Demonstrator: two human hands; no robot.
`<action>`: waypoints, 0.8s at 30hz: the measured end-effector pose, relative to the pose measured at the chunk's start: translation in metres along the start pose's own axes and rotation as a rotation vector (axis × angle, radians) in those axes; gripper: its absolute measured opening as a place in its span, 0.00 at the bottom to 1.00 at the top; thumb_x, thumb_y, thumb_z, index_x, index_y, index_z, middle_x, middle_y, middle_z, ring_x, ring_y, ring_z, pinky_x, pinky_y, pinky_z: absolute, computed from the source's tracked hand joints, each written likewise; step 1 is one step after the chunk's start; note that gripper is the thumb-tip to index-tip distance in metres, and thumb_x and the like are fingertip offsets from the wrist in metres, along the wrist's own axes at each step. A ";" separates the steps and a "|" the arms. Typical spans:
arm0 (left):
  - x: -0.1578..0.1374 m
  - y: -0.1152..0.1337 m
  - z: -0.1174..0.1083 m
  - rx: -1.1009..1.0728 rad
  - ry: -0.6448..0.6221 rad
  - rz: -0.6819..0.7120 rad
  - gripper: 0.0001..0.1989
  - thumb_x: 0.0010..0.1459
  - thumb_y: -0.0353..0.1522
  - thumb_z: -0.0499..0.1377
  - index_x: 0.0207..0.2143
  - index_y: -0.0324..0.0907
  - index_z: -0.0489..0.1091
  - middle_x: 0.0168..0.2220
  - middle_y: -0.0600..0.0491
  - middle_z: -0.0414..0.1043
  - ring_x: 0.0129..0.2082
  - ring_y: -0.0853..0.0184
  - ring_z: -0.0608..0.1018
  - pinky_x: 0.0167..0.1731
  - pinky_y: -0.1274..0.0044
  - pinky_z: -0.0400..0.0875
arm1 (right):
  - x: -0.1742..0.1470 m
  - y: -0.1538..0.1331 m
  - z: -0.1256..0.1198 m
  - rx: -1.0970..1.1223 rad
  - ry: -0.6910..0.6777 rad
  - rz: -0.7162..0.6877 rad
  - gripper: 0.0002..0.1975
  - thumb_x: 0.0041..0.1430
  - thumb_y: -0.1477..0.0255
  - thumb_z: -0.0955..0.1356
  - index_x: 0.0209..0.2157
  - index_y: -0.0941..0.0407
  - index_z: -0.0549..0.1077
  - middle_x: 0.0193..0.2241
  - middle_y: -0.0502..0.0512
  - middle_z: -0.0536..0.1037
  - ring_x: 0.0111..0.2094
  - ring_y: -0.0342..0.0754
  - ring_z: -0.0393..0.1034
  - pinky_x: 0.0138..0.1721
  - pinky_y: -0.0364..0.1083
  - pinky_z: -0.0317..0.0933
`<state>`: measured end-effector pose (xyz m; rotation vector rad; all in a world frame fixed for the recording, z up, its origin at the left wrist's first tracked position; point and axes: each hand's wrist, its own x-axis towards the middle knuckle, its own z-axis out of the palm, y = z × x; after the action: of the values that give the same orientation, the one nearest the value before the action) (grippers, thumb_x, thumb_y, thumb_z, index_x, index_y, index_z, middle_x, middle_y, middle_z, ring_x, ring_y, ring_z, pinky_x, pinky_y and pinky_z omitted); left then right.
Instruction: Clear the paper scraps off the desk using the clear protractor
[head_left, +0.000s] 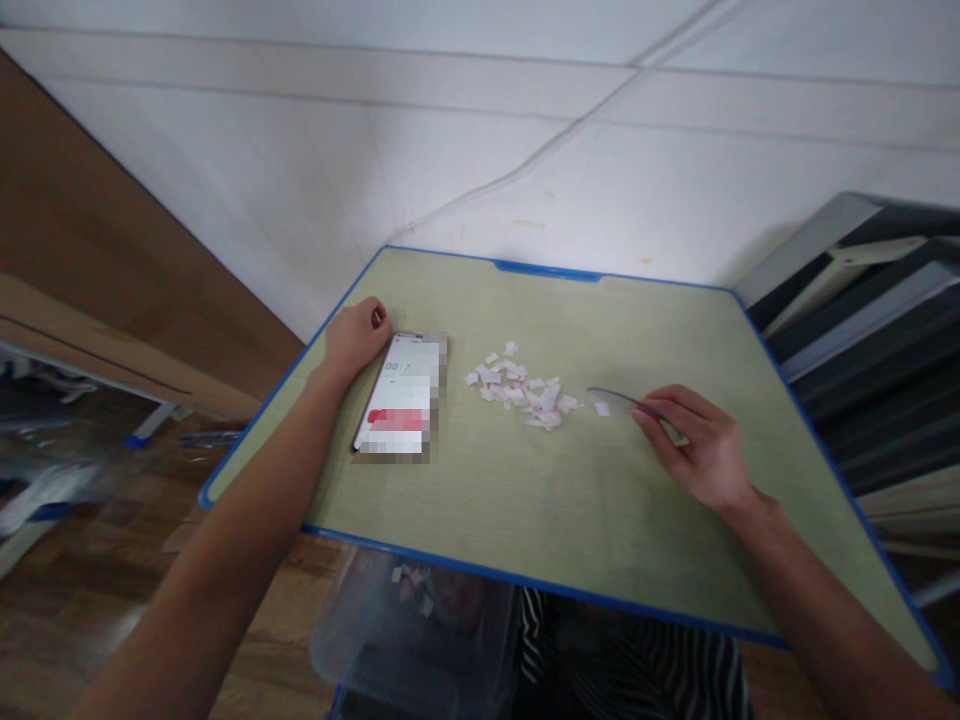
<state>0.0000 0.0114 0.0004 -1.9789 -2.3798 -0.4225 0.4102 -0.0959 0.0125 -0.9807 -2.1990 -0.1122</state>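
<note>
My right hand (694, 440) pinches a thin, dark, slightly curved strip (609, 391) between thumb and fingers. Its free end points left, toward a loose heap of small white and pinkish paper scraps (536, 393) on the table. One single paper scrap (602, 409) lies apart, just below the strip. My left hand (362, 335) rests on the table's left side with its fingers curled in, and I see nothing in it. Beside it lies a phone (394, 390), screen up and partly blurred out, showing a timer-like display.
The pale green table (480, 510) has a blue edge and stands against a white wall (465, 140). Below its front edge is a clear plastic bin (412, 640) with paper scraps inside. Folded grey frames (885, 330) lean at the right; a brown panel (127, 220) stands left.
</note>
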 end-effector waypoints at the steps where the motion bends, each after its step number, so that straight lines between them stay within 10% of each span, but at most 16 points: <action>1: 0.000 0.000 0.000 0.002 0.000 0.000 0.11 0.55 0.34 0.51 0.37 0.42 0.70 0.35 0.47 0.76 0.36 0.60 0.75 0.31 0.74 0.63 | -0.001 0.004 -0.002 -0.018 0.010 0.005 0.09 0.63 0.74 0.65 0.29 0.57 0.75 0.26 0.56 0.75 0.26 0.49 0.71 0.27 0.48 0.66; 24: 0.000 0.000 0.000 0.015 0.001 0.000 0.12 0.55 0.35 0.50 0.38 0.43 0.70 0.35 0.46 0.76 0.37 0.59 0.75 0.33 0.73 0.65 | 0.006 0.004 -0.005 0.075 -0.140 -0.035 0.09 0.65 0.72 0.63 0.31 0.54 0.73 0.30 0.57 0.76 0.31 0.50 0.72 0.31 0.50 0.67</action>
<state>-0.0001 0.0113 0.0007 -1.9718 -2.3752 -0.4052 0.4131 -0.0907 0.0193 -0.9331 -2.3306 0.0229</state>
